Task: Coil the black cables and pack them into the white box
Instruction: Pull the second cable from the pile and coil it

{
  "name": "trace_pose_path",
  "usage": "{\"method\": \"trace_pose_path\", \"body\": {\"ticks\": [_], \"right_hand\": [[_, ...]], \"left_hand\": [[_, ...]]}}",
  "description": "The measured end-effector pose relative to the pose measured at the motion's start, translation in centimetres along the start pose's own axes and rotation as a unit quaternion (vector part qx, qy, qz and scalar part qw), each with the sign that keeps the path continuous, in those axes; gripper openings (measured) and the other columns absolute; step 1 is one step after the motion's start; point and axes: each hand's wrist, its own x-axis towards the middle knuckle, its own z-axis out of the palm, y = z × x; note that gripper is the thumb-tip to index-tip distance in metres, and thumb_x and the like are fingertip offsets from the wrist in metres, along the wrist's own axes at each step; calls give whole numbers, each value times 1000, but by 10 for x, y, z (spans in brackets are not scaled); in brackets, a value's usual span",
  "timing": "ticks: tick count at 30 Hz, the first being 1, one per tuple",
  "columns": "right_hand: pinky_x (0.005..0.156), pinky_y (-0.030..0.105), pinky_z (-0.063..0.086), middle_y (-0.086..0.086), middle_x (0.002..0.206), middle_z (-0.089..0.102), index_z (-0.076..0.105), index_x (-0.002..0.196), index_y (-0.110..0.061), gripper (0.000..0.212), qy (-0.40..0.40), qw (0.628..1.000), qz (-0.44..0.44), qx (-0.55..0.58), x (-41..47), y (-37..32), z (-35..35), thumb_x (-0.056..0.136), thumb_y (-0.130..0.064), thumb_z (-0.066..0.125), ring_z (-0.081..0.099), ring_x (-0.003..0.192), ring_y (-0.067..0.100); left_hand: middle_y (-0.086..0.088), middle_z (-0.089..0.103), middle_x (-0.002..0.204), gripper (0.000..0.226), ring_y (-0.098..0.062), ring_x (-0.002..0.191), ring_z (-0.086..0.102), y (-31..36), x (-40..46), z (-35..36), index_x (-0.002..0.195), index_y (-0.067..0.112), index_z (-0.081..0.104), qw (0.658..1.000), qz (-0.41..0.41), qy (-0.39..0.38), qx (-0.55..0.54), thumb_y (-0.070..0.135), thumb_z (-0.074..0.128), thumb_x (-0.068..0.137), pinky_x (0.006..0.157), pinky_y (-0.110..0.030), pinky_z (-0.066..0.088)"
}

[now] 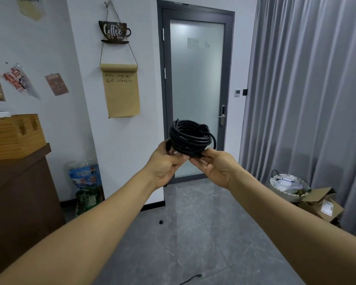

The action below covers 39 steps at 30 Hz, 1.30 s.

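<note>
A coiled black cable (190,138) is held up at arm's length in front of the glass door. My left hand (165,163) grips the coil's left lower side, fingers curled round the loops. My right hand (217,165) pinches the coil's bottom right edge between thumb and fingers. Another black cable end (191,279) lies on the grey floor near the bottom edge of the view. No white box is in view.
A brown cabinet (19,192) with wooden trays stands at the left. A water bottle pack (85,186) leans by the wall. At the right are a woven basket (289,187) and cardboard boxes (322,204) by grey curtains. A small black object (161,221) lies on the floor.
</note>
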Motion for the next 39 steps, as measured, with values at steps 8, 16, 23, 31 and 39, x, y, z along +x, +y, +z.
{"method": "trace_pose_path", "body": {"ticks": [8, 16, 23, 31, 39], "right_hand": [[71, 32, 60, 19, 84, 70, 61, 95, 8, 16, 7, 1000, -7, -23, 0, -3, 4, 94, -1, 48, 69, 78, 25], [66, 29, 60, 15, 74, 72, 61, 92, 8, 14, -1, 998, -17, -61, -3, -4, 7, 93, 3, 49, 71, 66, 20], [63, 31, 60, 17, 71, 67, 59, 95, 7, 8, 68, 993, -7, -92, 0, -10, 7, 91, 5, 53, 67, 53, 19], [70, 29, 57, 15, 80, 68, 60, 89, 3, 6, 89, 987, 15, -130, 0, -11, 6, 90, 3, 54, 66, 68, 21], [55, 22, 54, 12, 80, 67, 60, 101, 1, 13, 94, 983, 37, -155, 2, -17, 12, 90, 0, 54, 65, 66, 17]], "left_hand": [[-2, 69, 92, 37, -11, 92, 65, 2, 3, 2, 104, 3, 59, 1000, 24, -12, 8, -24, 45, 84, 78, -16, 53], [-11, 61, 93, 65, -26, 90, 65, 4, 9, 8, 117, 4, 44, 990, 62, 50, 119, -31, 59, 65, 71, -28, 56], [4, 53, 112, 82, -16, 109, 57, -1, 6, 11, 135, 16, 29, 970, 96, 75, 213, -10, 74, 71, 98, -39, 49], [-6, 53, 121, 88, -23, 114, 55, 0, 10, 13, 132, 18, 30, 968, 78, 88, 222, -13, 76, 65, 100, -46, 47], [-12, 55, 94, 68, -25, 96, 58, -2, 16, 22, 120, 22, 26, 985, 48, 128, 104, -21, 57, 77, 87, -31, 52]]}}
